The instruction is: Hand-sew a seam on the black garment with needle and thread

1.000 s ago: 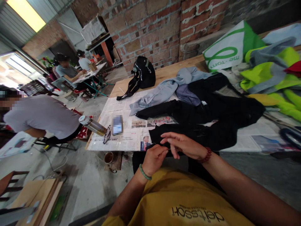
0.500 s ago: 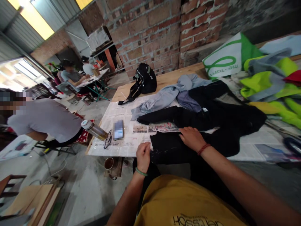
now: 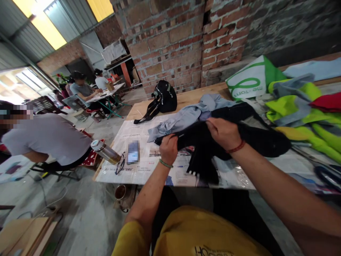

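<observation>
A black garment (image 3: 204, 160) is stretched between my two hands above the newspaper-covered table (image 3: 157, 174). My left hand (image 3: 169, 148), with a green bracelet at the wrist, is closed on its left edge. My right hand (image 3: 225, 133), with a red cord at the wrist, pinches the fabric farther right. Part of the cloth hangs down between the hands, its lower end showing small white marks. The rest spreads to the right over the table. A light grey garment (image 3: 181, 115) lies crumpled just behind it.
Left on the table are a phone (image 3: 133, 152), glasses (image 3: 121, 164), a flask (image 3: 105, 151) and a black bag (image 3: 165, 96). At right lie scissors (image 3: 319, 165), yellow-green cloth (image 3: 289, 106) and a green-white bag (image 3: 253, 80). A person (image 3: 55, 138) sits at left.
Both hands have moved up and away from the table's front edge, lifting the black garment that lay flat there. My right hand, earlier resting flat on it, now grips it.
</observation>
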The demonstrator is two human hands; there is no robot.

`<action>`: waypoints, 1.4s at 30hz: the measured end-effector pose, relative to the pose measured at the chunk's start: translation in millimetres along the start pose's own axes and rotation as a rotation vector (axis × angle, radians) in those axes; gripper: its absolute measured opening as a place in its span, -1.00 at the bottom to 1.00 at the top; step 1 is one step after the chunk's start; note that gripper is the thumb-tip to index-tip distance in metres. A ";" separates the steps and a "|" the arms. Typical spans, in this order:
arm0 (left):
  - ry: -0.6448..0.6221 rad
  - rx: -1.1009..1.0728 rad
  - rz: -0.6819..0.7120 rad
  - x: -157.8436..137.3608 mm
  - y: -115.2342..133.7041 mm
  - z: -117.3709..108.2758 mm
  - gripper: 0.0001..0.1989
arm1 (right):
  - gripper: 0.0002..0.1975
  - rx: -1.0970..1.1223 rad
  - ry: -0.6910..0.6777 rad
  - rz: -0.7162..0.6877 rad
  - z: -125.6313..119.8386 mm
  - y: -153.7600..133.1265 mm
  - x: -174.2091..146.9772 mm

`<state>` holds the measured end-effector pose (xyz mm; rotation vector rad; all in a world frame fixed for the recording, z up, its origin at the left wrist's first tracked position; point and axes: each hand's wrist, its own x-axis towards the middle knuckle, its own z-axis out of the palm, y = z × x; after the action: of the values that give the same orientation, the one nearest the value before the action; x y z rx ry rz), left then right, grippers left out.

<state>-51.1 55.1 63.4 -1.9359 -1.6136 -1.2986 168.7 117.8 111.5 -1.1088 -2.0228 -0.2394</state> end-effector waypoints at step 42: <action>-1.149 -0.210 -1.170 -229.4 -53.2 -183.0 -0.69 | -0.52 0.331 -0.626 -0.473 100.0 -116.9 -139.5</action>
<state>-169.5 -201.2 -32.8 -1.9427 -3.6403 -0.4427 63.7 10.8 -32.2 -0.5120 -2.7428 0.2367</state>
